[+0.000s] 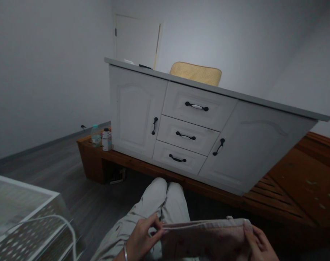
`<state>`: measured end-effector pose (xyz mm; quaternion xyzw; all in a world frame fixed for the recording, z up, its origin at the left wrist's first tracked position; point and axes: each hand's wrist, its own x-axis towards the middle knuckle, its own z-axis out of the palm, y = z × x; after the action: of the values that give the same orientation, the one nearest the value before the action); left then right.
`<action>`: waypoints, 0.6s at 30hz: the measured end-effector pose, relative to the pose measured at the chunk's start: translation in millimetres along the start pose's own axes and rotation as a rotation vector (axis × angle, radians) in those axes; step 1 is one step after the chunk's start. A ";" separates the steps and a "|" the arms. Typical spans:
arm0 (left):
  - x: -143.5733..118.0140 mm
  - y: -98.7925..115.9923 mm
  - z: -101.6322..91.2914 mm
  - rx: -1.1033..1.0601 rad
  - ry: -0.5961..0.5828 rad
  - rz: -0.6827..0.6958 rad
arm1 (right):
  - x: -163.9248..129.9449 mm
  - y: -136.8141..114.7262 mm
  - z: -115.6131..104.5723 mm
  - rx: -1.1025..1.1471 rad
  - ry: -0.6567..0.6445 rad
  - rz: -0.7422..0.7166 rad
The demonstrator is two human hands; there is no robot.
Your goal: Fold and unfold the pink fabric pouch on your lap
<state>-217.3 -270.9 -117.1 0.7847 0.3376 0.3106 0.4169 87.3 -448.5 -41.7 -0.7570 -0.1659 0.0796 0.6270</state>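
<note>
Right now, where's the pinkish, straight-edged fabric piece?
The fabric piece is at the head view's bottom, right of centre, held between the left hand and right hand, partly covering the pale trousers.

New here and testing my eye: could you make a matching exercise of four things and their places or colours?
1. cloth
2. bracelet
3. teal-capped bottle
4. woven chair back

A. silver-coloured
B. partly hidden behind the cabinet
C. held by left hand and right hand
D. on the wooden platform

Pairs: 1-C, 2-A, 3-D, 4-B
</note>
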 end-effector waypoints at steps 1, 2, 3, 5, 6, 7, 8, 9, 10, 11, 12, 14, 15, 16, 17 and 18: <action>0.0 0.4 -0.4 0.003 -0.005 0.007 | 0.9 3.0 0.7 0.006 0.009 0.005; 0.0 0.6 -0.8 0.004 -0.014 0.016 | 1.4 5.3 1.4 0.006 0.024 0.006; -0.1 0.7 -1.1 0.004 -0.025 0.025 | 1.5 7.0 2.2 0.001 0.024 0.010; -0.4 -0.1 -0.8 -0.001 -0.048 0.029 | 1.1 9.6 3.4 -0.008 0.025 0.024; -0.7 -0.8 -0.2 -0.003 -0.054 0.019 | 0.9 10.9 3.6 -0.008 0.024 0.038; -1.0 -1.7 0.7 -0.007 -0.057 0.000 | 0.8 12.3 3.5 -0.010 0.034 0.054; -1.3 -2.6 1.7 -0.015 -0.053 -0.022 | 0.7 13.7 3.0 -0.017 0.047 0.068; -1.4 -3.4 2.7 -0.030 -0.052 -0.044 | 0.7 14.9 2.2 -0.034 0.051 0.082; -1.2 -3.9 3.5 -0.056 -0.057 -0.060 | 0.7 16.0 1.1 -0.056 0.045 0.094; -0.8 -4.0 3.8 -0.092 -0.067 -0.067 | 0.6 16.8 -0.1 -0.078 0.036 0.108; -0.1 -3.6 3.6 -0.133 -0.082 -0.062 | 0.4 17.3 -1.3 -0.095 0.026 0.118; 1.9 -0.7 1.2 -0.183 -0.118 -0.047 | -0.4 17.8 -2.8 -0.108 0.017 0.122; 3.1 1.7 -0.7 -0.182 -0.145 -0.042 | -1.0 17.8 -2.9 -0.112 0.032 0.116; 4.4 4.4 -2.9 -0.162 -0.171 -0.037 | -1.7 17.9 -2.5 -0.114 0.045 0.108; 5.8 7.1 -5.0 -0.138 -0.198 -0.039 | -2.5 17.9 -1.6 -0.117 0.049 0.107; 7.1 9.6 -6.6 -0.129 -0.217 -0.048 | -3.4 17.9 -0.2 -0.121 0.046 0.106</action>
<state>-215.7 -266.4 -104.3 0.7770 0.2886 0.2347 0.5078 86.9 -452.7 -59.5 -0.8030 -0.1155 0.0849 0.5785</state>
